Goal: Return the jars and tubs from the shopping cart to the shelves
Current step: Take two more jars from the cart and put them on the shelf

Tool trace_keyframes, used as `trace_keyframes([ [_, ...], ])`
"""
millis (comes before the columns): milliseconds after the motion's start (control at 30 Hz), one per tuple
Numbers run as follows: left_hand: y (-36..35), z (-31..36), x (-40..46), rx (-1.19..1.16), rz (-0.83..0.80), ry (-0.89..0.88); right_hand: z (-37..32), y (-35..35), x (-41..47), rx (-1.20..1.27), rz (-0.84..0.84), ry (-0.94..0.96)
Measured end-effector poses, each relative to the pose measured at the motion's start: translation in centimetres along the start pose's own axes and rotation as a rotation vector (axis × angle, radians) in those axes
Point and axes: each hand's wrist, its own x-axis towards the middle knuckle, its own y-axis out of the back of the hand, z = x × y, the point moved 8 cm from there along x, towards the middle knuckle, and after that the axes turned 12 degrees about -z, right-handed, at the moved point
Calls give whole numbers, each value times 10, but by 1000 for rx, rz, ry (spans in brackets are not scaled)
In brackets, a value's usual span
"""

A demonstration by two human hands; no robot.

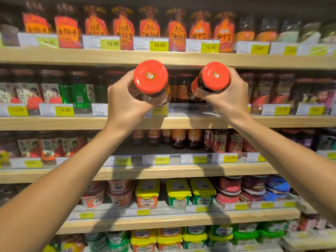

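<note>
My left hand (125, 100) grips a dark sauce jar with a red lid (151, 77), tipped so the lid faces me. My right hand (229, 99) holds a second red-lidded jar (215, 76) the same way. Both jars hover in front of the second shelf from the top (181, 122), at a gap among the dark jars standing there (180, 90). The lower parts of both held jars are hidden by my fingers. The shopping cart is out of view.
Wooden shelves with yellow price tags fill the view. Red-labelled jars (151, 24) line the top shelf. Small jars (178, 139) stand one shelf below my hands. Yellow-lidded tubs (178, 191) and round tubs (118, 193) sit lower down.
</note>
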Motion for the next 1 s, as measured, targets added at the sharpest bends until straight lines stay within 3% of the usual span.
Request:
trace_keyframes([
  [567,-34,-5,28,101,-85,-53,49,-27,30,-180,-243,-166],
  [700,-43,-12,33,126,-128,-30,62,-29,42,-226,-273,-298],
  [1000,-61,-32,42,164,-178,67,60,-46,61,-384,-432,-362],
])
